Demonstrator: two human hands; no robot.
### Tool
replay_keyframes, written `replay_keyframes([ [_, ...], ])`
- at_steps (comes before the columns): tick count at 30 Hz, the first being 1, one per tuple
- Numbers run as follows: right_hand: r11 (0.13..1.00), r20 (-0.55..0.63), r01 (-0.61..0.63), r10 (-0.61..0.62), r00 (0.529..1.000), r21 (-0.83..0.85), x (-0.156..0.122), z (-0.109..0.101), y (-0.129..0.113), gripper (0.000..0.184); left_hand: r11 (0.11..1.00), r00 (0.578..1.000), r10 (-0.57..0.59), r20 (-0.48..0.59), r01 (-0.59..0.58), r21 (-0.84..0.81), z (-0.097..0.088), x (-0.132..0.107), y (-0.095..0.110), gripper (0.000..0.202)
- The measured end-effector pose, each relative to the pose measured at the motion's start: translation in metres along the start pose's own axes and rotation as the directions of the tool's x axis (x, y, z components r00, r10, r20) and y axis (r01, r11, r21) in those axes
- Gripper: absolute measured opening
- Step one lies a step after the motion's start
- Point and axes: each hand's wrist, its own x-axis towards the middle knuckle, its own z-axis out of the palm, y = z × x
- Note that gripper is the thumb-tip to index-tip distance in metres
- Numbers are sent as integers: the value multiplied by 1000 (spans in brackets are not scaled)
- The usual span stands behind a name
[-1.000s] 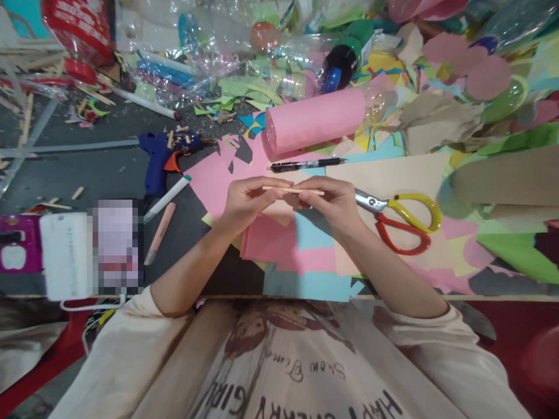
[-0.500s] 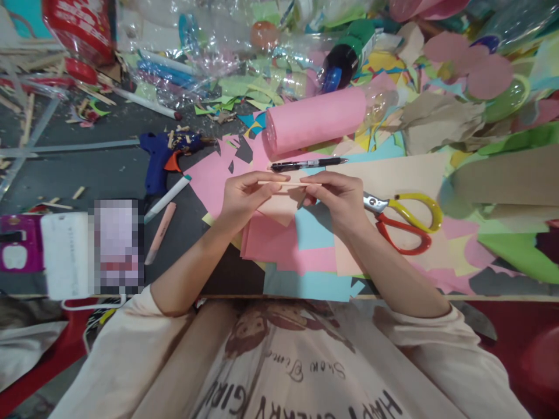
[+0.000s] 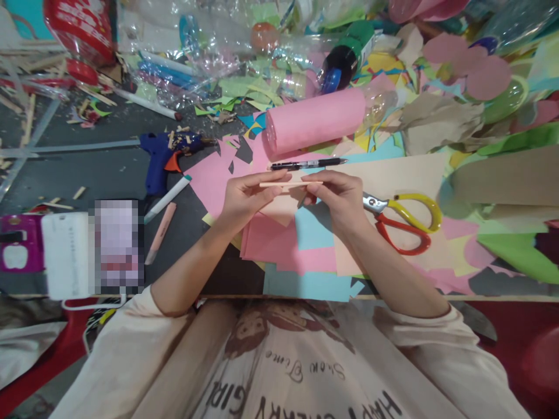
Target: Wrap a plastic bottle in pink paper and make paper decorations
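My left hand [image 3: 245,196] and right hand [image 3: 341,193] face each other in front of me, tips apart, palms turned inward. Each pinches, left thumb [image 3: 267,196] and right thumb [image 3: 321,192] against the fingers. My bare left forearm [image 3: 194,262] and right forearm [image 3: 391,262] slant inward towards the hands.

From here the right hand [image 3: 343,189] hides most of the blades of the scissors [image 3: 382,205]. The stick [image 3: 292,184] is too thin for me to tell wood from rolled paper. On the phone [image 3: 117,241] the screen is just blurred blocks, and print on the white box [image 3: 65,259] is unreadable — too small. The red bottle [image 3: 85,32] is cut off up top, the purple box [image 3: 32,230] at far left.
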Motion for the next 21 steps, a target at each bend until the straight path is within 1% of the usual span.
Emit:
replay_keyframes([
  [2, 1000, 11, -10, 11, 1000, -21, 0, 0, 1, 23, 1000, 999, -30, 24, 30, -7, 0, -1, 1, 39],
  [5, 999, 33, -6, 8, 999, -47, 0, 0, 1, 24, 1000, 999, -21, 45, 21, 2, 0, -2, 1, 36],
  [9, 999, 58, 1, 2, 998, -53, -1, 0, 1, 21, 997, 1000, 23, 19, -25, 68, 0, -3, 2, 25],
  [12, 997, 49, -20, 23, 999, -69, -1, 0, -1, 25, 993, 998, 56, 2, -56, 104, 0, -4, 1, 19],
  [21, 996, 38, -69, 71, 997, -51, -2, -1, 1, 37, 989, 999, 52, -1, -51, 138, 0, -5, -1, 21],
])
